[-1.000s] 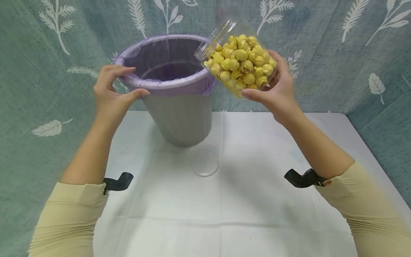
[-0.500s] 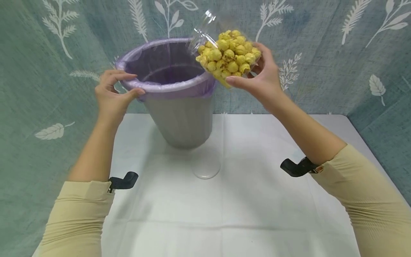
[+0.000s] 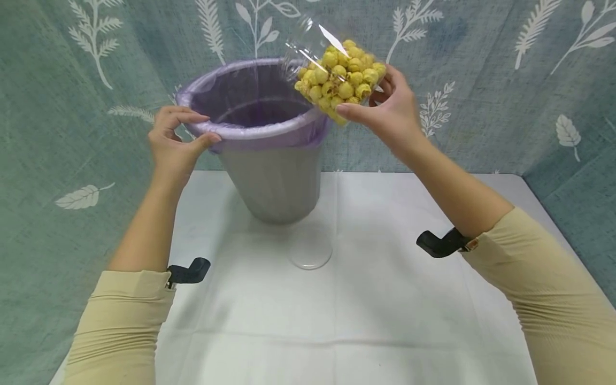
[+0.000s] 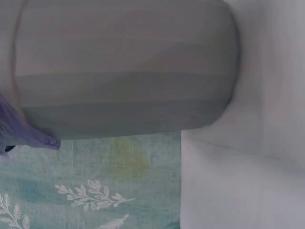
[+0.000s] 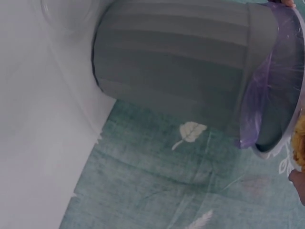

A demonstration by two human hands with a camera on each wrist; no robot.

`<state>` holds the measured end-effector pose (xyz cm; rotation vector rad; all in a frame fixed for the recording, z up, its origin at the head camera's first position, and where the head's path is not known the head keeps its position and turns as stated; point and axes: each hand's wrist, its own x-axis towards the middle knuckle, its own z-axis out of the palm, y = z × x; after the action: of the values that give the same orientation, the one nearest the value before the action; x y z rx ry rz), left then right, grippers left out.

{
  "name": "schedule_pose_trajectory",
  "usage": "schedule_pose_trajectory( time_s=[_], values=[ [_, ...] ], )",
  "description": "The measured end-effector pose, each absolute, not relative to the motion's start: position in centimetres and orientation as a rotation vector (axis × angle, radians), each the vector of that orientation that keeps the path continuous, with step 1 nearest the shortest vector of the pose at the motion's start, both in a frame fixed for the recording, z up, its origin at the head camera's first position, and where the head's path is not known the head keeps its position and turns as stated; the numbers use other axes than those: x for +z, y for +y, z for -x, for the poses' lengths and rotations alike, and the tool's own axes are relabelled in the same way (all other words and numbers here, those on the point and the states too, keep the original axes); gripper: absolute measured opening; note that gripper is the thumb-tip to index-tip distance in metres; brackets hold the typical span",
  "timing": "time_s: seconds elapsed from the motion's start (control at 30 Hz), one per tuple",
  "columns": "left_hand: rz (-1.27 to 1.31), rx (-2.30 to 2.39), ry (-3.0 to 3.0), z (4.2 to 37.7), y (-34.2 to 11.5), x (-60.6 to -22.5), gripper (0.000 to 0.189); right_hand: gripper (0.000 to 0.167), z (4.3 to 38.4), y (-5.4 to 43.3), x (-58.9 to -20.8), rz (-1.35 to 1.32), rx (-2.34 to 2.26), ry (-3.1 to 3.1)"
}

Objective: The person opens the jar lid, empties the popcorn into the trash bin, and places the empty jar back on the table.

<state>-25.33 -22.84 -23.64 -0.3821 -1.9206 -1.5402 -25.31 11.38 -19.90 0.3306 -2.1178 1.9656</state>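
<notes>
My right hand (image 3: pixel 392 109) grips a clear plastic jar (image 3: pixel 313 45) of yellow popcorn (image 3: pixel 339 77) by its base end. The jar is tilted, its mouth pointing left over the right rim of a grey trash bin (image 3: pixel 274 182). The popcorn is still inside the jar. A purple bin liner (image 3: pixel 269 140) is folded over the bin's rim. My left hand (image 3: pixel 175 139) pinches the lined rim at its left side, thumb in front. In the left wrist view the bin wall (image 4: pixel 128 71) fills the top and the hand is hidden. Popcorn (image 5: pixel 299 143) shows at the right wrist view's edge.
A clear round lid (image 3: pixel 310 254) lies on the white-covered table (image 3: pixel 375 299) in front of the bin. Behind the table hangs a green-blue cloth (image 3: pixel 462 128) with white leaf prints, which also covers both sides.
My right hand has carried the tilted jar left, so its mouth now overlaps the bin's opening. The left hand keeps its hold on the rim. Over the last half second little moves.
</notes>
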Motion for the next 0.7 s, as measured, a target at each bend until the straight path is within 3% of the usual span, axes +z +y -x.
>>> schedule_pose_trajectory(
  time_s=[0.23, 0.4, 0.7],
  values=[
    [0.398, -1.485, -1.947, 25.8, -23.2, -24.0, 0.043, 0.092, 25.7, 10.9, -20.0, -0.364, 2.027, -2.026],
    [0.471, -1.413, -1.904, 26.4, -23.6, -24.6, 0.055, 0.086, 25.9, 10.5, -19.9, -0.4, 2.065, -1.983],
    [0.482, -1.389, -1.897, 26.7, -23.7, -24.9, 0.055, 0.093, 25.9, 10.1, -19.5, -0.392, 1.972, -2.047]
  ],
)
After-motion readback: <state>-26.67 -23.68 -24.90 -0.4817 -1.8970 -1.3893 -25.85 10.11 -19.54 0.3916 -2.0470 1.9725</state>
